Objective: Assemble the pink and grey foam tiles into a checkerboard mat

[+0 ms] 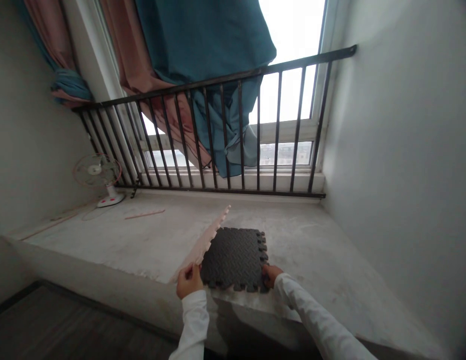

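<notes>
A dark grey foam mat tile [235,257] with jigsaw edges lies near the front edge of the pale ledge. My right hand [271,276] has its fingers closed on the right edge of that tile. To its left, a pale pink foam mat tile [202,245] stands tilted, its toothed edge beside the grey tile. My left hand [189,281] pinches the near corner of the pink tile. Whether the two tiles interlock cannot be made out. White sleeves cover both my arms.
The concrete ledge [300,240] drops at its front to a dark floor [86,325]. A small fan [108,195] and a thin strip [144,214] sit on the left. Behind run a black railing [217,189], a teal curtain [202,40] and a window; a wall [398,150] bounds the right.
</notes>
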Demonstrator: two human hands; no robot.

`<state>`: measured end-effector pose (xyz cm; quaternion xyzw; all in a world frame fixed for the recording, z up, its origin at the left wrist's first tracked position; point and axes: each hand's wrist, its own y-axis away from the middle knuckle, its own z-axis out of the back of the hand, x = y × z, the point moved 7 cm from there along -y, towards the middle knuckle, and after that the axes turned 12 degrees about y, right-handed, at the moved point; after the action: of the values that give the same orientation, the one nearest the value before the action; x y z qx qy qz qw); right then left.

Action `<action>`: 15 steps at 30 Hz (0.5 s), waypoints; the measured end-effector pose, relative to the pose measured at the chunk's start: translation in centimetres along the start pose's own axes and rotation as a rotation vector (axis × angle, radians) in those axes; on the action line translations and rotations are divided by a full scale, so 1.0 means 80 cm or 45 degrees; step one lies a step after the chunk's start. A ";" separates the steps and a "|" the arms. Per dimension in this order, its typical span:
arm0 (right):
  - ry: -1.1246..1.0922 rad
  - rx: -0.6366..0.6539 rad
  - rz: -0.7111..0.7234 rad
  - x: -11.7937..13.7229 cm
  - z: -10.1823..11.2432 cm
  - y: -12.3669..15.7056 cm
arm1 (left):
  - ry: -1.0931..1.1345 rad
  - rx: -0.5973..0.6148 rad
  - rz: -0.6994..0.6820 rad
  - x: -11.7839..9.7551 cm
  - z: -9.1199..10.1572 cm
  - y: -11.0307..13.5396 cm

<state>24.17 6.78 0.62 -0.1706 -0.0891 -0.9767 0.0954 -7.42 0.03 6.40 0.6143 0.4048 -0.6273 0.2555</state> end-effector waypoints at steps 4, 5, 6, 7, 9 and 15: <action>-0.110 -0.020 -0.090 -0.023 0.011 0.024 | -0.117 0.045 0.004 -0.008 -0.008 0.011; -0.143 -0.044 -0.114 -0.033 0.016 0.035 | -0.155 0.073 -0.010 -0.012 -0.012 0.016; -0.168 -0.071 -0.137 -0.047 0.022 0.048 | -0.197 0.109 -0.025 -0.016 -0.018 0.022; -0.210 -0.107 -0.161 -0.063 0.028 0.063 | -0.241 0.158 -0.041 -0.018 -0.025 0.029; -0.375 -0.199 -0.215 -0.103 0.039 0.100 | -0.328 0.293 -0.074 -0.016 -0.045 0.047; -1.155 -0.690 -0.578 -0.243 0.046 0.248 | -0.647 0.857 -0.238 0.017 -0.114 0.117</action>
<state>47.59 -8.56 0.04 -0.5674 0.0980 -0.7898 -0.2115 5.24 2.70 3.97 0.4501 0.1558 -0.8761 0.0745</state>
